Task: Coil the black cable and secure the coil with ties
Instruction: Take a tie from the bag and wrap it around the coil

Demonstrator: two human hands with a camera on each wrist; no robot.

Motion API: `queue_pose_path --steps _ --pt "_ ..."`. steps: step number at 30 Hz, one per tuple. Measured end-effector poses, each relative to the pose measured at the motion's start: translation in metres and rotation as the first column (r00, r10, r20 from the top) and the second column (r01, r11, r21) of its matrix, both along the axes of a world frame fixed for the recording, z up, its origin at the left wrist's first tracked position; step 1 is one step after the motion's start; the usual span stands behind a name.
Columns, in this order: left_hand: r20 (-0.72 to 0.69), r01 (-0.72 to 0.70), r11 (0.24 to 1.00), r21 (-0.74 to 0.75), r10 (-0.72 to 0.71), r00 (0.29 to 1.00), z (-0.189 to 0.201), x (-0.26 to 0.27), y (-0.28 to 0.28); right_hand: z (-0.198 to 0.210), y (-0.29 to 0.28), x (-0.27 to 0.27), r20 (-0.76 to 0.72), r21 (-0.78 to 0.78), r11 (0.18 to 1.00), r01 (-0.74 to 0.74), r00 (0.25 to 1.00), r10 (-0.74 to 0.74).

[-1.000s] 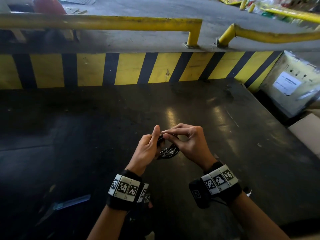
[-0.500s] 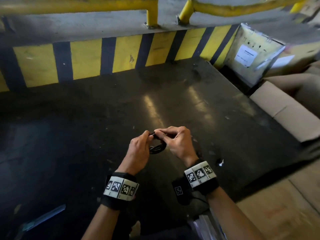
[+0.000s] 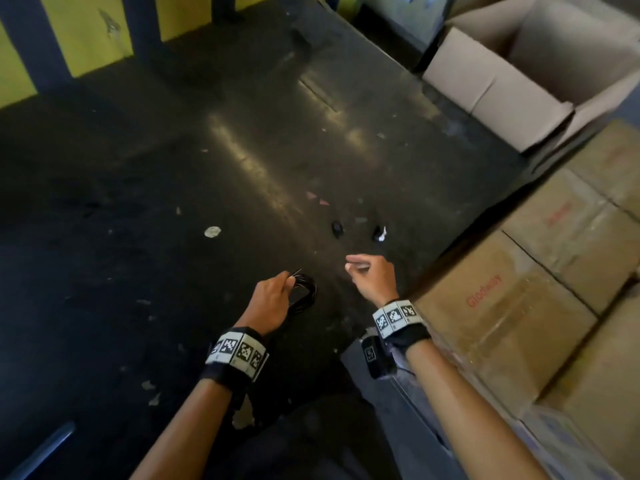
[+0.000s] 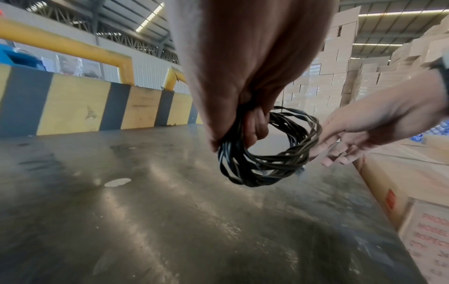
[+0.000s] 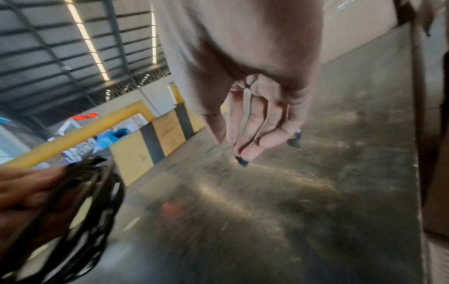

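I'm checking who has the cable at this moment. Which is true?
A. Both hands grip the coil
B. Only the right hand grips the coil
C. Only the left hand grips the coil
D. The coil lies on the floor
C: the left hand has its fingers curled round the coil, held above the floor, while the right hand is apart from it and holds nothing.

My left hand covered the part of the black cable coil it gripped, so I couldn't see any tie there. In the right wrist view the coil was smeared by blur and cut off at the edge. Two small dark pieces on the floor were too small to identify.
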State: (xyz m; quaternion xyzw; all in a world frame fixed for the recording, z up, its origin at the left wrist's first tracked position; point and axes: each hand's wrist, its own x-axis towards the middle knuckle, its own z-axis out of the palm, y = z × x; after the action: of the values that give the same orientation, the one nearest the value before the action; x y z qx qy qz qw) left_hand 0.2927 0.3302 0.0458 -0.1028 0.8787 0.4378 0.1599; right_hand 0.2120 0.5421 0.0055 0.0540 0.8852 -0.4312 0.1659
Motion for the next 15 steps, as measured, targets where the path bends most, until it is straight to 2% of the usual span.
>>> queue_pose_path --steps 3,7,13,15 --pt "0.039 0.007 1.0 0.0 -0.007 0.999 -0.007 -0.009 0.005 -0.012 0.01 -0.025 -0.039 0.087 0.979 0.185 0.983 -0.182" --pt "0.055 0.011 1.0 0.012 -0.011 0.998 -0.01 -0.018 0.01 -0.022 0.022 -0.062 -0.058 0.157 0.867 0.473 0.88 -0.47" --pt "0.183 -0.033 0.993 0.111 0.013 0.983 -0.011 -0.023 0.014 -0.051 0.03 -0.1 0.045 0.18 0.789 0.588 0.796 -0.604" --pt "0.213 -0.058 0.99 0.132 0.028 0.977 -0.012 -0.023 0.014 -0.066 0.033 -0.109 0.032 0.194 0.794 0.576 0.805 -0.592"
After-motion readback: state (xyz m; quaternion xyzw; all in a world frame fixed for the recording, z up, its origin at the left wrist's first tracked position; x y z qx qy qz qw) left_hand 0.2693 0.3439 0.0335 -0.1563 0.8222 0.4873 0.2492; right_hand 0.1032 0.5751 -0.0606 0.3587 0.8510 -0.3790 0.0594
